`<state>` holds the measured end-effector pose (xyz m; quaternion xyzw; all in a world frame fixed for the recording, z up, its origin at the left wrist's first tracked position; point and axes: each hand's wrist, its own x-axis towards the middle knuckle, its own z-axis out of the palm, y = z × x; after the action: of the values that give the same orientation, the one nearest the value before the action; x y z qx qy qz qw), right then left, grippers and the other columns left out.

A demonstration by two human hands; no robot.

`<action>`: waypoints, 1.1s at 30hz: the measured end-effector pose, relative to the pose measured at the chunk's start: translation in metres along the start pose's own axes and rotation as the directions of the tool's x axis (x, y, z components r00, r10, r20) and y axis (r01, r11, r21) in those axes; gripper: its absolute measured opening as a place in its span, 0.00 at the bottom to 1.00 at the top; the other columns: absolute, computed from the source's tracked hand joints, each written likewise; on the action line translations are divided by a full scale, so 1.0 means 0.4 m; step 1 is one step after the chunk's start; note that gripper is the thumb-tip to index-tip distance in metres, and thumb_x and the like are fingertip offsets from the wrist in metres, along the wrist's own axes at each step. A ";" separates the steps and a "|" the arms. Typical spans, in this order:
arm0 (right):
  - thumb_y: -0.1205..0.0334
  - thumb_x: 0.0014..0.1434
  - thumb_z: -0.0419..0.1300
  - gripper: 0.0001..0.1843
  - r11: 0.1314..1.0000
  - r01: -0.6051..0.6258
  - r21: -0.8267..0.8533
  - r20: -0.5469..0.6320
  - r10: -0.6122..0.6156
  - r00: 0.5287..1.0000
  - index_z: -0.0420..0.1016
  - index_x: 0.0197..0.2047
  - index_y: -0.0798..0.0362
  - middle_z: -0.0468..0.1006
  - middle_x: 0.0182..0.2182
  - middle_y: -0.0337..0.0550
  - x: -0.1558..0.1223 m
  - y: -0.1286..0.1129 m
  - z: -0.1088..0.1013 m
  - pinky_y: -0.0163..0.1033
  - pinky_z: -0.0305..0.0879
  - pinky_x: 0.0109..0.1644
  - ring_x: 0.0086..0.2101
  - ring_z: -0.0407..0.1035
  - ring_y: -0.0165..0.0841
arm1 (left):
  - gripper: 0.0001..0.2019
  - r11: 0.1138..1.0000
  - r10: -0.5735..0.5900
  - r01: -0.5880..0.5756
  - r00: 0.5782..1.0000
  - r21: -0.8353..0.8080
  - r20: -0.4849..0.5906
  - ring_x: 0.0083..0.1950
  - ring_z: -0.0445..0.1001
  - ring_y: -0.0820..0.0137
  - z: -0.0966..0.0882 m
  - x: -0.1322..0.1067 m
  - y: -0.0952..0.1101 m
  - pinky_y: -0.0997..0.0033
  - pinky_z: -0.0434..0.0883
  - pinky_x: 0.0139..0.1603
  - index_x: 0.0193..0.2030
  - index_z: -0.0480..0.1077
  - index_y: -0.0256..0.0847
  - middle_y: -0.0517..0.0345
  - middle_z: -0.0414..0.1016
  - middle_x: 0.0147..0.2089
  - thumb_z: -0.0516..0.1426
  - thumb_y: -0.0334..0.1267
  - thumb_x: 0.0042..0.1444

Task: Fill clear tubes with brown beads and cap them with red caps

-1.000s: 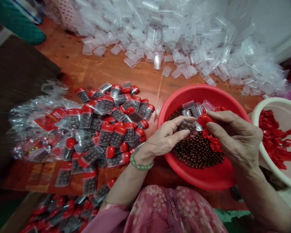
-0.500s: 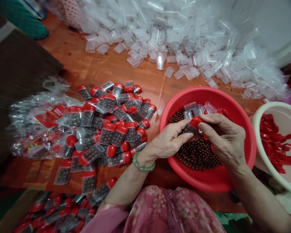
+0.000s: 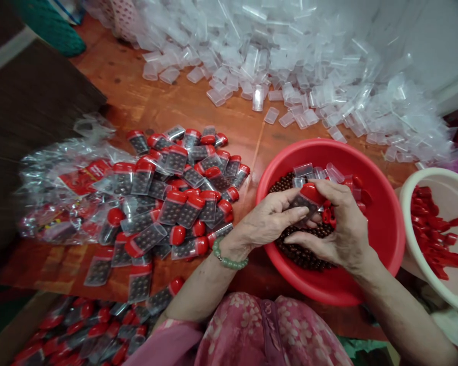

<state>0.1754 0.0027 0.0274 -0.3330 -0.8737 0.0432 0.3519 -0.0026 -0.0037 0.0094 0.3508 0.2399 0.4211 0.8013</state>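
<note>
The left hand (image 3: 269, 221) and the right hand (image 3: 341, 229) are both closing in a narrow grip on one small clear tube (image 3: 298, 203), with the left thumb and fingers pinching its lower end and the right fingers (image 3: 330, 190) bearing down over its red cap (image 3: 312, 193), while dark beads are showing through the tube wall. The tube is hanging just above a red basin (image 3: 385, 239), not touching the heap of brown beads (image 3: 303, 251) lying inside it. A few empty clear tubes (image 3: 313, 172) are resting on the beads at the far side of the basin, and loose red caps (image 3: 356, 182) are lying beside them, just past the right hand. To the right, a white basin (image 3: 406, 223) is standing against the red one and is holding a pile of red caps (image 3: 437, 241). On the left, filled tubes with red caps (image 3: 175, 203) are lying in a loose heap on the wooden worktop (image 3: 137, 101), some of them spreading over a clear plastic bag (image 3: 57, 178). More filled tubes (image 3: 84, 330) are lying in a lower pile near the bottom edge of the view. Beyond the basins, a large drift of empty clear tubes (image 3: 270, 56) is covering the far part of the worktop, and a green bead bracelet (image 3: 229, 262) is circling the left wrist
</note>
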 end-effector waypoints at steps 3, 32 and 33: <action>0.53 0.59 0.68 0.38 0.978 0.031 -0.204 0.018 -0.028 0.999 0.62 0.66 0.61 0.78 0.52 0.66 0.006 -0.011 0.008 0.56 0.77 0.51 0.52 0.75 0.52 | 0.24 0.998 0.007 -0.008 1.000 -0.056 -0.019 0.36 0.76 0.72 0.007 0.002 -0.007 0.71 0.74 0.45 0.47 0.76 0.35 0.55 0.79 0.38 0.70 0.52 0.52; 0.45 0.59 0.68 0.42 0.971 0.102 -0.218 0.122 -0.076 0.990 0.61 0.67 0.60 0.80 0.50 0.63 0.001 0.011 -0.018 0.52 0.75 0.50 0.49 0.78 0.51 | 0.19 0.976 -0.060 0.055 0.998 -0.212 -0.015 0.54 0.81 0.53 -0.003 0.005 -0.001 0.55 0.78 0.55 0.41 0.80 0.34 0.44 0.84 0.41 0.60 0.51 0.63; 0.45 0.59 0.67 0.41 0.961 0.124 -0.248 0.102 -0.101 0.990 0.62 0.66 0.61 0.81 0.48 0.63 0.001 0.008 -0.018 0.51 0.75 0.48 0.47 0.78 0.50 | 0.18 0.978 -0.062 0.055 0.998 -0.200 -0.028 0.54 0.82 0.53 -0.001 0.006 -0.002 0.56 0.79 0.55 0.39 0.80 0.34 0.45 0.84 0.40 0.61 0.50 0.62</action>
<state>0.1814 0.0045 0.0320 -0.3229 -0.9042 -0.0746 0.2694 -0.0014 -0.0019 0.0084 0.2546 0.2203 0.4253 0.8401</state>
